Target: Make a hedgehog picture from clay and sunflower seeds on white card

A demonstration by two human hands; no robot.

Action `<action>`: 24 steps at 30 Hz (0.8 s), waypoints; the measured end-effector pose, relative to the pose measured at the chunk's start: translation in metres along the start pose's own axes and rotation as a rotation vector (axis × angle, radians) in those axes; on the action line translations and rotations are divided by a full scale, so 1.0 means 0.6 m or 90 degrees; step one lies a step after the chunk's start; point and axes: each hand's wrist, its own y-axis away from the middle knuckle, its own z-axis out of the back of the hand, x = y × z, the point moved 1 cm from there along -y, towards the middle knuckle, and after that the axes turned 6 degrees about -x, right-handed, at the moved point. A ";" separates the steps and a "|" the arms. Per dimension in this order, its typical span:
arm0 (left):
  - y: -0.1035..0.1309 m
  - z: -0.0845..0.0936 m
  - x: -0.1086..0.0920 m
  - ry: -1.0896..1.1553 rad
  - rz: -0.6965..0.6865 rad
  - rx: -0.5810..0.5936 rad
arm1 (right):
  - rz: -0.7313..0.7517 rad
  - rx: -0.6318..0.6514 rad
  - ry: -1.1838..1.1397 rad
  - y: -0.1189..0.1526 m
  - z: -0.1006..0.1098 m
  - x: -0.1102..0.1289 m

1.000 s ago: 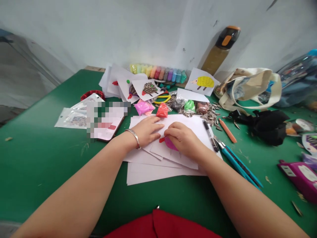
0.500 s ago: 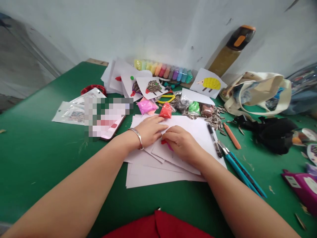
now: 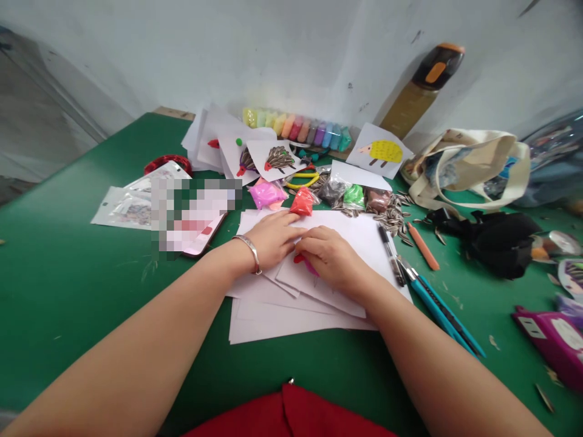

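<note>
My left hand (image 3: 272,238), with a silver bangle at its wrist, lies flat on the stack of white paper (image 3: 255,321), fingers stretched out. Beside it, my right hand (image 3: 331,258) is closed in a pinch low over the top sheet. Under its fingers show a small piece of red clay (image 3: 299,258) and some pink clay (image 3: 310,267) on the paper; the hand covers the rest. Whatever sits between the fingertips is hidden. Just beyond my left fingertips is a bag of red clay (image 3: 303,201).
Bags of pink clay (image 3: 267,193), green clay (image 3: 354,196) and sunflower seeds (image 3: 394,220) lie behind the paper. To the right are a black pen (image 3: 390,255) and a blue cutter (image 3: 439,303); at left, a phone (image 3: 200,227). Hedgehog pictures (image 3: 279,160) and a bottle (image 3: 421,91) stand farther back.
The whole view has shifted slightly. My left hand stays flat on the paper, and my right hand keeps its pinch over the clay with hardly any visible movement.
</note>
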 end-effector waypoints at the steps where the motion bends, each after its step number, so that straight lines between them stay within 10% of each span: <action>1: 0.000 0.001 0.000 0.004 -0.001 -0.003 | -0.004 -0.003 -0.003 -0.002 0.001 -0.001; 24: -0.001 0.003 -0.004 0.020 0.024 0.007 | 0.009 0.019 -0.025 -0.007 0.003 -0.008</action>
